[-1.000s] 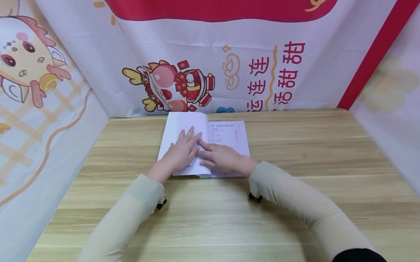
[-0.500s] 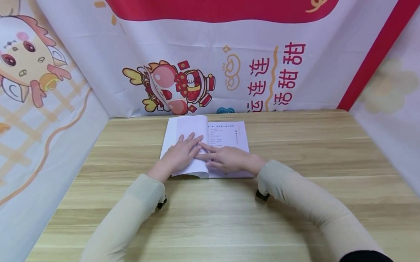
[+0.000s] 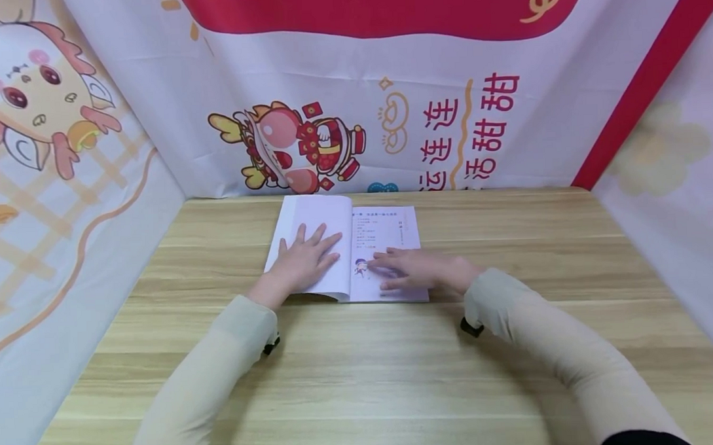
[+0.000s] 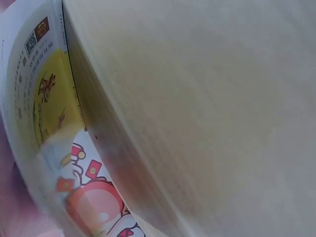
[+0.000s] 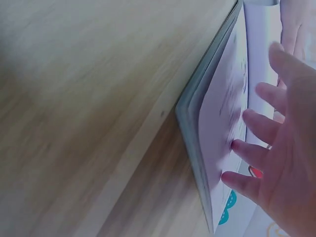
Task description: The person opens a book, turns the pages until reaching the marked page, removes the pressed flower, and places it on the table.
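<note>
An open book (image 3: pixel 371 232) lies near the back of the table, its left page blank white and its right page printed with text and a small cartoon figure. My left hand (image 3: pixel 303 260) rests on the left page with its fingers spread. Over the right page is my right hand (image 3: pixel 417 269), fingers extended toward the spine. In the right wrist view, the right hand (image 5: pixel 281 143) has its fingers apart, the tips at the surface of the page (image 5: pixel 224 113). The left wrist view shows the book's colourful outer cover (image 4: pixel 49 94) with a yellow picture.
The wooden table (image 3: pixel 362 373) extends in front of the book and to both sides. Behind it hangs a white and red printed cloth (image 3: pixel 433 56) with cartoon figures, and a similar cloth (image 3: pixel 55 213) stands along the left.
My right hand has slid right from the book's middle onto the right page, uncovering the cartoon figure. The left hand stays on the left page, its fingers spread wider.
</note>
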Demonstrator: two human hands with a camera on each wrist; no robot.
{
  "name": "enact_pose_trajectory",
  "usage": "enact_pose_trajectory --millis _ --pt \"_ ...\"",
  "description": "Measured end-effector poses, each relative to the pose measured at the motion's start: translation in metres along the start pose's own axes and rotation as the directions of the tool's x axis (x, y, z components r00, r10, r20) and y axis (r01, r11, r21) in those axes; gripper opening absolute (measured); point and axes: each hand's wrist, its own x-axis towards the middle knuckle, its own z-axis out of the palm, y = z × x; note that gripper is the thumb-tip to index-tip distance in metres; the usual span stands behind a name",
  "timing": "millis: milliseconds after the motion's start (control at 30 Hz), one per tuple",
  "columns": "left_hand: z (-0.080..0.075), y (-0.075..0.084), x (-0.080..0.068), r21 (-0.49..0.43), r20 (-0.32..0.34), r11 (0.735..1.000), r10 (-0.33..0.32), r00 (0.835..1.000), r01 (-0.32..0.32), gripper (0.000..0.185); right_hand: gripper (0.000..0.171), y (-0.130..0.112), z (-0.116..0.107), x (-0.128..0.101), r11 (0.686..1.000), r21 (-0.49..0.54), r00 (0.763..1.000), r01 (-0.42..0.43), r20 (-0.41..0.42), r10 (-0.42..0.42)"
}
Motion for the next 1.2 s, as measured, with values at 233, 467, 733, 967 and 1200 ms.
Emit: enact_pose_trajectory --millis 233,467,733,967,1200 --pt "-0.001 -0.003 0.0 0.01 0.013 1.0 -0.006 1.0 0.006 0.062 0.089 0.005 0.002 -0.009 1.0 0.001 0.999 -0.003 0.038 0.003" --pt "-0.002 -0.004 0.0 0.047 0.023 0.999 0.003 1.0 -0.005 0.066 0.089 0.011 0.001 -0.015 1.0 -0.019 0.999 0.009 0.043 -0.008" --pt "0.0 -0.008 0.001 0.069 0.015 0.997 0.04 0.999 -0.041 0.069 0.087 0.017 0.001 -0.021 1.0 0.004 0.999 0.017 0.047 -0.017" --pt "-0.005 -0.01 -0.002 0.05 0.028 0.997 0.054 0.998 -0.055 0.068 0.082 0.02 -0.001 -0.026 0.999 0.019 0.998 0.039 0.041 -0.04" --pt "-0.006 -0.016 -0.004 0.021 0.068 0.997 0.069 0.995 -0.07 0.062 0.082 0.026 -0.001 -0.03 1.0 0.012 0.998 0.025 0.049 -0.026"
